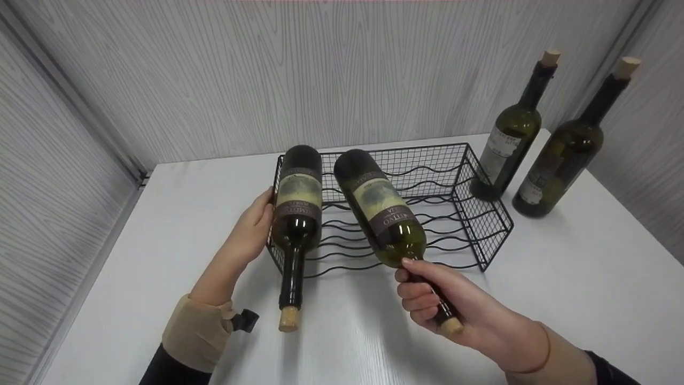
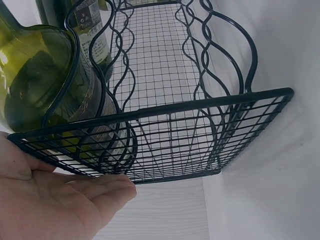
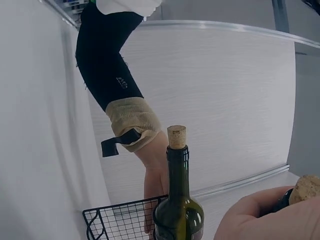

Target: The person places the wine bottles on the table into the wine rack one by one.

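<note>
My right hand [image 1: 465, 305] grips the neck of a corked green wine bottle [image 1: 386, 211], its thumb along the shoulder. That bottle lies slanted over the black wire rack [image 1: 483, 227], its base toward the back. Another corked wine bottle [image 1: 299, 195] lies along the rack's left end, neck pointing toward me past the front wires. My left hand [image 1: 251, 230] is at the rack's left side beside this bottle. In the left wrist view, the left hand's fingers [image 2: 100, 192] lie fairly straight against the mesh side. The right wrist view shows the held bottle's cork [image 3: 306, 189] beside the right hand.
Two corked wine bottles stand upright to the right of the rack, one nearer the back [image 1: 510, 141] and one farther right [image 1: 561, 163]. Wavy wires span the rack's bottom. The white table [image 1: 342, 326] meets a grey wood-grain panel [image 1: 299, 69] behind.
</note>
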`<move>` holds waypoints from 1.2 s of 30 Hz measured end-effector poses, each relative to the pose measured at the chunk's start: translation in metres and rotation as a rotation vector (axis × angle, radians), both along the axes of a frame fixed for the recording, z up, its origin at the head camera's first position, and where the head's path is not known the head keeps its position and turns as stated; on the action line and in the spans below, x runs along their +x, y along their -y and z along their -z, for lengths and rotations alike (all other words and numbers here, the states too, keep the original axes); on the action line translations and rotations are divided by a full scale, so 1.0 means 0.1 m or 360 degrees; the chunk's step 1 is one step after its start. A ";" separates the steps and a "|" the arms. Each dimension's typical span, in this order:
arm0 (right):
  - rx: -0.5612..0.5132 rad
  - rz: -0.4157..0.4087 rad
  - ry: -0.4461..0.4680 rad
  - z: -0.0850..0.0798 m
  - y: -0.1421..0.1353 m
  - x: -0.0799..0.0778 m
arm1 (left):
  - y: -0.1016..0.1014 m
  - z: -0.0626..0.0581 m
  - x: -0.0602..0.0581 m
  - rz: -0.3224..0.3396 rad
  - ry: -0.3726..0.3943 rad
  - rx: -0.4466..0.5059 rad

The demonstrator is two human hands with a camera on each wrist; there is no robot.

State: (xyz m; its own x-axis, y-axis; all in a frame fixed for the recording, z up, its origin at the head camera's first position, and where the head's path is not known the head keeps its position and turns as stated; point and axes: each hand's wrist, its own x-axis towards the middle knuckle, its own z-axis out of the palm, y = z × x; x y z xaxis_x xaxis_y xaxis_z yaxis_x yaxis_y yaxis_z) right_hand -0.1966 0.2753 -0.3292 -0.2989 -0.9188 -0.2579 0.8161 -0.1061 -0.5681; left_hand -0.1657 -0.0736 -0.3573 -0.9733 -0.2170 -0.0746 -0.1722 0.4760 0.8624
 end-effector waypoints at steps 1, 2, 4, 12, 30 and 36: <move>0.0010 0.0011 0.0009 -0.01 0.01 0.00 | 0.00 0.00 0.00 0.0000 -0.0001 0.0001; 0.0018 0.0022 0.0015 -0.02 0.02 0.01 | 0.00 0.00 0.00 0.0001 -0.0001 0.0003; 0.0031 0.0043 0.0027 -0.03 0.04 0.02 | -0.01 -0.01 0.00 0.0003 -0.0005 0.0007; 0.0022 0.0090 0.0074 -0.07 0.12 0.02 | 0.00 0.00 -0.01 0.0002 -0.0015 -0.0001; 0.0328 0.0301 -0.0174 0.01 0.47 0.18 | -0.03 0.01 0.01 0.0032 -0.0049 0.0024; 0.0424 0.0265 -0.0302 0.09 0.56 0.23 | -0.01 0.01 0.01 0.0031 -0.0058 0.0031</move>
State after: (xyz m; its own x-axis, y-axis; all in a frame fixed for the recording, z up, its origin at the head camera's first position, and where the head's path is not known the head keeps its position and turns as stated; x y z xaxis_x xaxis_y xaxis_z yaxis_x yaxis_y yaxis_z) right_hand -0.1736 0.2194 -0.3378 -0.5040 -0.7616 -0.4074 0.6776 -0.0562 -0.7332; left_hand -0.1649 -0.0728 -0.3585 -0.9795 -0.1967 -0.0430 -0.1313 0.4623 0.8770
